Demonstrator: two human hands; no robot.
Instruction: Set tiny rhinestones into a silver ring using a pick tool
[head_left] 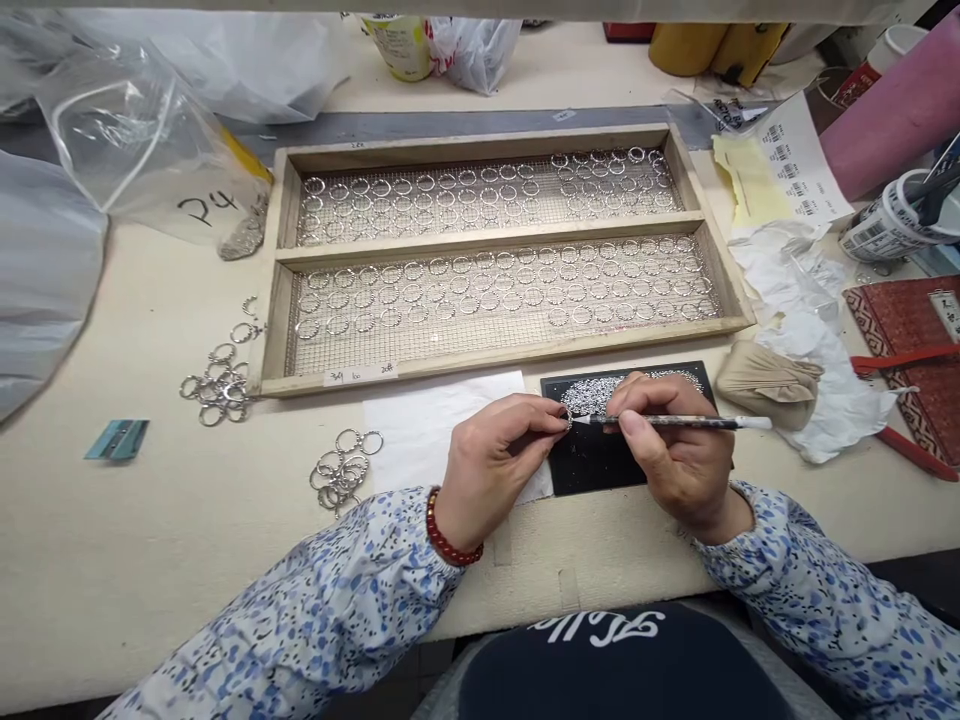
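My left hand (499, 462) is closed in a pinch over the left edge of a black tray (600, 462); what it pinches is too small to make out. My right hand (671, 450) grips a thin speckled pen-like tool (697, 423), its tip pointing left at the left fingertips. A heap of tiny silvery stones (592, 392) lies on the tray's far part. A white paper sheet (424, 425) lies under my left hand. Beyond stands a two-row wooden rack (487, 355) with wire mesh, carrying many metal rings (480, 295).
Loose metal rings lie in piles at the left (217, 380) and near my left arm (341, 470). A plastic bag marked "P4" (150, 150) holds more. A beige cloth pouch (765, 380), crumpled white paper (810, 320), tape rolls (892, 215) and a red mat (907, 330) sit right.
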